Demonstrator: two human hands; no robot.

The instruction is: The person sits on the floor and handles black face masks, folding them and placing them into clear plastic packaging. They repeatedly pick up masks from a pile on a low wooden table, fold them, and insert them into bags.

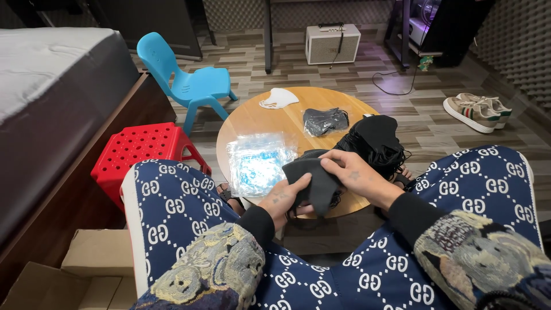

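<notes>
Dark grey face mask held over the near edge of the round wooden bench, at 6 o'clock of it. Left hand closed on the lower edge, right hand pinching the top. Risk, probably: thin ear loops hanging under the cloth, easy to tangle with the pile of black masks just at 2 o'clock of the hands. Also possible: slipping to the floor, or sweeping the clear plastic bags at 9 o'clock off the edge.
</notes>
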